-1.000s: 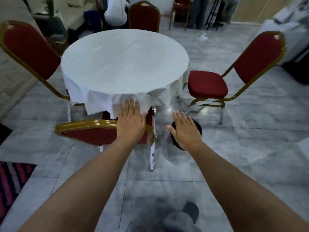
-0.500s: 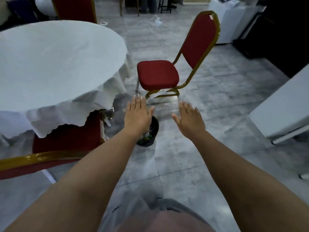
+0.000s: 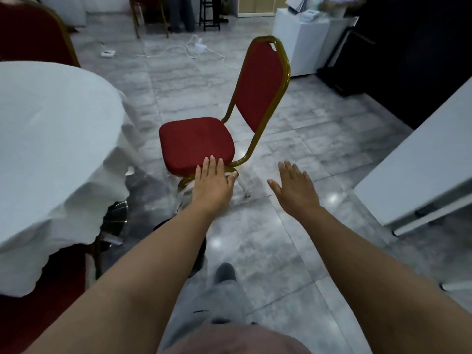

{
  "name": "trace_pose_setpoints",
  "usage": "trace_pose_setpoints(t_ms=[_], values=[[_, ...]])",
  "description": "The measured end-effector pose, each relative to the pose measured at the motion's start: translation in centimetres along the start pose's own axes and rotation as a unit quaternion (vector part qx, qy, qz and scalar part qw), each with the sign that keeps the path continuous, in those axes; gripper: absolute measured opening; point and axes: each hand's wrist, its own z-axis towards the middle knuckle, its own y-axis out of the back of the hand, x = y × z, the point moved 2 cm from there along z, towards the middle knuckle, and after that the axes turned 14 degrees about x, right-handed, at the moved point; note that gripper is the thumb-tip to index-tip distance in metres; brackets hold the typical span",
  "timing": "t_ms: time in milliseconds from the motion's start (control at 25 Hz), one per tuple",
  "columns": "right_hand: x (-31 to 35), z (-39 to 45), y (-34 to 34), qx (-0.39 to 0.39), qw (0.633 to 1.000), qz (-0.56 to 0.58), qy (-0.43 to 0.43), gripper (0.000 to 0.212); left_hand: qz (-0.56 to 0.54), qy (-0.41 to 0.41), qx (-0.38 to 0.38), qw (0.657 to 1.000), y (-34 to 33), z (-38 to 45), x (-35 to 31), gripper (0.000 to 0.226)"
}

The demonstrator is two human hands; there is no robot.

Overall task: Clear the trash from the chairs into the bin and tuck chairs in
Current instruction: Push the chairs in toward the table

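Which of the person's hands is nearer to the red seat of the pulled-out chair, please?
Left. The left hand reaches over the near edge of the red seat, fingers straight. The right hand hangs over bare floor, off to the seat's right.

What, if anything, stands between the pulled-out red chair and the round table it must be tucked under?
Nothing visible. Only bare tiled floor lies between the red chair and the white-clothed round table. Both hands, left and right, are open and empty.

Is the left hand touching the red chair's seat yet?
Cannot tell. In the head view the left hand overlaps the chair seat's front edge, with no plain contact or gap.
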Motion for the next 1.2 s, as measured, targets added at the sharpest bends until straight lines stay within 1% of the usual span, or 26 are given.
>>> trace_pose_setpoints(t_ms=[80, 200, 280, 360, 520, 680, 880, 1080, 1200], values=[[-1.2, 5.2, 3.3, -0.007, 1.000, -0.004, 0.000, 0.065, -0.016, 0.000, 0.009, 1.000, 2.4, 5.7, -1.9, 0.066], [-3.4, 12.7, 8.4, -0.041, 0.999, 0.007, -0.013, 0.063, -0.013, -0.013, 0.006, 1.000, 5.7, 13.5, -4.9, 0.067], [-4.7, 16.4, 10.6, -0.066, 0.997, 0.034, -0.024, 0.062, -0.019, -0.034, -0.001, 0.999, 6.9, 17.6, -6.6, 0.067], [-6.4, 19.7, 12.2, -0.072, 0.996, 0.051, -0.027, 0.061, -0.023, -0.050, 0.004, 0.998, 7.7, 20.8, -8.3, 0.067], [-10.5, 28.2, 15.7, -0.084, 0.993, 0.083, -0.017, 0.060, -0.035, -0.050, -0.008, 0.998, 9.5, 28.2, -12.2, 0.067], [-13.8, 36.6, 19.9, -0.087, 0.993, 0.072, 0.044, 0.059, -0.078, -0.026, -0.045, 0.996, 11.3, 35.1, -16.5, 0.066], [-17.2, 46.4, 25.1, -0.046, 0.988, 0.035, 0.143, 0.059, -0.136, 0.053, -0.074, 0.987, 13.1, 42.8, -22.3, 0.066], [-17.5, 53.7, 27.6, -0.036, 0.971, 0.045, 0.234, 0.060, -0.153, 0.092, -0.116, 0.977, 14.4, 47.9, -25.4, 0.066], [-16.9, 57.8, 28.5, -0.020, 0.962, 0.056, 0.265, 0.061, -0.166, 0.103, -0.129, 0.972, 15.5, 51.4, -25.8, 0.065]])
